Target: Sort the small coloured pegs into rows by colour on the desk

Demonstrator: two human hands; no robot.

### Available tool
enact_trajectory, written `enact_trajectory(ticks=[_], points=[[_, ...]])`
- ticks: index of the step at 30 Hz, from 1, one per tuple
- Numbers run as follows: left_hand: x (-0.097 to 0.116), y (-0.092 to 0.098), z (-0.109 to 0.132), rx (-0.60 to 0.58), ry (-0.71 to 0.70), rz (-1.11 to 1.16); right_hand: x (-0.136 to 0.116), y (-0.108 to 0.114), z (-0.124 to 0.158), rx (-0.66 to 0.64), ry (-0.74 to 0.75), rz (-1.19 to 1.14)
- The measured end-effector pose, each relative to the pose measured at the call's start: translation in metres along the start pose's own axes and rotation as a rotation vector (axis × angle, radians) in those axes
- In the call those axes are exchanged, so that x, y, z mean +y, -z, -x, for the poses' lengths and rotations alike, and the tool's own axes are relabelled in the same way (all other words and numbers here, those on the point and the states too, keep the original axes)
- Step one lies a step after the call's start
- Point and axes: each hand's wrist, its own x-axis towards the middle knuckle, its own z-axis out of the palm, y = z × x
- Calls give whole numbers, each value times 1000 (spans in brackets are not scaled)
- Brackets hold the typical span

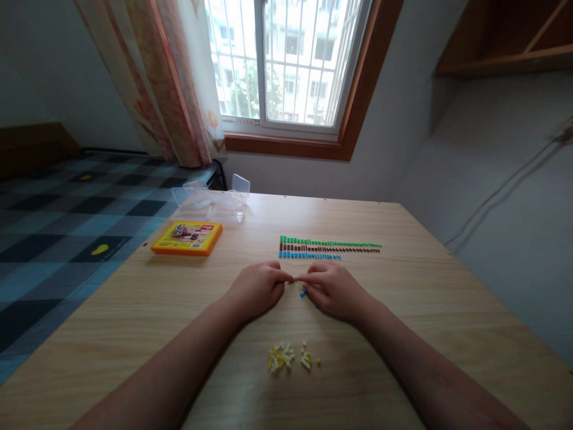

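A tiny blue building brick (295,279) lies between the fingertips of my two hands, just over the tabletop or on it. My left hand (259,289) touches it from the left with an outstretched index finger, the other fingers curled under. From the right, my right hand (332,291) meets it with its index fingertip. A few loose blue bricks (303,294) lie under the right thumb and lower fingers, partly covered. Beyond my hands run three lines of small bricks: a green row (308,241), a brown row (308,248) and a shorter blue row (308,256).
Nearer me lie a pile of yellow and cream bricks (281,359) and a smaller cluster (305,358). An orange-yellow box (187,239) sits at the left, with clear plastic packaging (224,206) behind it. The wooden table (403,298) stands beside a checkered bed (67,227).
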Motion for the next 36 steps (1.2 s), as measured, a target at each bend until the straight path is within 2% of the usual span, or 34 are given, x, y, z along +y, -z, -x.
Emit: enact_trajectory(ticks=[10, 16, 20, 26, 29, 32, 36], points=[[-4, -2, 0, 19, -9, 46, 0, 1, -2, -23, -1, 90], [-6, 0, 0, 58, -11, 87, 3, 7, 1, 21, -91, 188], [-9, 0, 1, 73, -2, 84, 10, 14, 7, 39, -250, 269], [-12, 0, 3, 31, -6, 60, 28, 33, 20, 15, -623, 394], [-11, 1, 2, 31, -10, 56, 37, 40, 23, 14, -717, 374], [-10, 1, 1, 30, -11, 56, 50, 41, 23, 46, -716, 288], [-10, 1, 1, 29, -14, 54, 69, 35, 22, 113, -625, 126]])
